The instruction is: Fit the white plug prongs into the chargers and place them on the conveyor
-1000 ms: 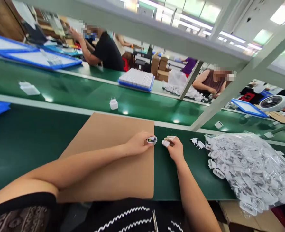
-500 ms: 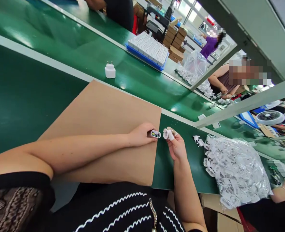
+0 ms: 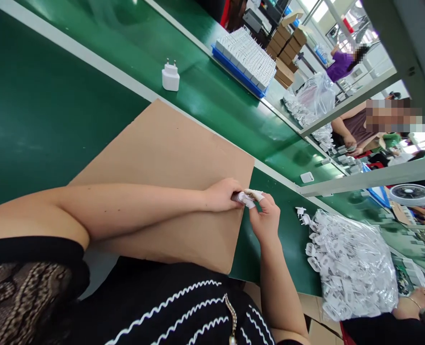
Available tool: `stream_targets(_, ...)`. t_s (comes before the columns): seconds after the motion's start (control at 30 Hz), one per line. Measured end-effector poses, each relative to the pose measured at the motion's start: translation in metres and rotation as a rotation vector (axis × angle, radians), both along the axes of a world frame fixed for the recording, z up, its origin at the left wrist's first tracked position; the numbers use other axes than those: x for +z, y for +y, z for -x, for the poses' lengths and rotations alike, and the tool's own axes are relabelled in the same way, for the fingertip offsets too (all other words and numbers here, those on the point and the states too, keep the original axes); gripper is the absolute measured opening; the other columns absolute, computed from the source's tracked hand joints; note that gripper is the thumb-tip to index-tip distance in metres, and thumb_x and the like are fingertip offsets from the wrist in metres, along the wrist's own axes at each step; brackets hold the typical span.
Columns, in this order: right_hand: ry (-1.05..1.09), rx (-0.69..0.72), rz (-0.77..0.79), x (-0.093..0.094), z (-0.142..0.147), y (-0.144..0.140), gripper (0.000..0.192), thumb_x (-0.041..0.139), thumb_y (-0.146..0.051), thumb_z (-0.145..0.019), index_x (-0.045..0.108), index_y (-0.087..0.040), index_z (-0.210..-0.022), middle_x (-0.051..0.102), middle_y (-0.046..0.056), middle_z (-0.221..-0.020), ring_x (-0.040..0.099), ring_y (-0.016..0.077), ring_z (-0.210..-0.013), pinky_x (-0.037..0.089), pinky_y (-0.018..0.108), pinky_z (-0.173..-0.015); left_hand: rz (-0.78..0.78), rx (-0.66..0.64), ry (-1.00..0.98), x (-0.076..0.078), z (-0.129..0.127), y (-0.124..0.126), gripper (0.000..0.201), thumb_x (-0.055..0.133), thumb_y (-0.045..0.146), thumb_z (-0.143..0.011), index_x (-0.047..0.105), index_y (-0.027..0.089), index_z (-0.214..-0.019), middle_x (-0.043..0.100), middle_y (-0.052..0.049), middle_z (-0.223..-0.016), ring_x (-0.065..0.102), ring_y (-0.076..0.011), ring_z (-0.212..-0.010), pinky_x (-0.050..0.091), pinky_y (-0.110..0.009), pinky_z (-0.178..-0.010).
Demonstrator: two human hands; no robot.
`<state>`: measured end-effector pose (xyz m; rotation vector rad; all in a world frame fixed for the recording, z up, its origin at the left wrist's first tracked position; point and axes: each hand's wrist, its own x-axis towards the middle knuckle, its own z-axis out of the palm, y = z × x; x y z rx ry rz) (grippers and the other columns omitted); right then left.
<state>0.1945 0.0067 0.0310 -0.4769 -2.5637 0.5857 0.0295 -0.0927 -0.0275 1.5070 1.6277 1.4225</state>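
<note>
My left hand (image 3: 222,194) is closed around a white charger housing (image 3: 237,197), mostly hidden in the fingers. Its end faces my right hand (image 3: 266,214), whose thumb and forefinger, in white finger covers, pinch a white plug cap (image 3: 247,199). The cap is up against the housing's end; whether it sits inside cannot be made out. Both hands are over the right edge of a brown cardboard sheet (image 3: 183,153) on the green bench. Right of my right hand, loose plug caps (image 3: 301,212) lie beside a clear plastic bag of white caps (image 3: 356,263).
A white charger (image 3: 171,77) stands pins up beyond the pale rail. Farther back is a blue tray (image 3: 239,72) packed with chargers. A metal post (image 3: 374,177) slants across the right side. Co-workers sit across the bench and at the right, one hand (image 3: 419,304) near the bag.
My hands have come together, bringing the plug cap to the housing's open end. The circuit board seen inside the housing is now covered. The view has tilted and shifted.
</note>
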Motion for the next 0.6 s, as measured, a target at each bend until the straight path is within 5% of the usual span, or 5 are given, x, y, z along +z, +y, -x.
stream_targets(0.33, -0.134, -0.027, -0.257, -0.004, 0.003, 0.003, 0.028, 0.057, -0.015, -0.089, 0.079, -0.024, -0.104, 0.073, 0.008, -0.095, 0.065, 0.0254, -0.086, 0.054, 0.036, -0.078, 0.005, -0.017, -0.003, 0.000, 0.002, -0.001, 0.015, 0.080, 0.032, -0.081, 0.071, 0.019, -0.079, 0.068, -0.003, -0.084, 0.063, -0.0235, -0.087, 0.047, -0.033, -0.079)
stream_targets(0.47, -0.063, -0.104, -0.175, -0.015, 0.001, -0.007, 0.034, 0.059, -0.018, -0.087, 0.080, -0.027, -0.112, 0.074, 0.007, -0.096, 0.068, 0.0277, -0.096, 0.056, 0.041, -0.092, 0.008, -0.011, -0.003, 0.001, 0.000, -0.004, 0.018, 0.078, 0.037, -0.081, 0.072, 0.020, -0.084, 0.072, -0.005, -0.089, 0.065, -0.0254, -0.090, 0.049, -0.035, -0.084)
stream_targets(0.6, 0.103, -0.070, 0.154, -0.025, -0.006, -0.001, 0.041, 0.064, -0.031, -0.093, 0.071, -0.029, -0.134, 0.076, 0.007, -0.111, 0.070, 0.0266, -0.107, 0.055, 0.043, -0.103, 0.086, -0.014, -0.059, 0.003, -0.004, -0.006, 0.028, 0.077, 0.045, -0.079, 0.075, 0.020, -0.091, 0.074, -0.006, -0.094, 0.068, -0.0274, -0.092, 0.052, -0.037, -0.084)
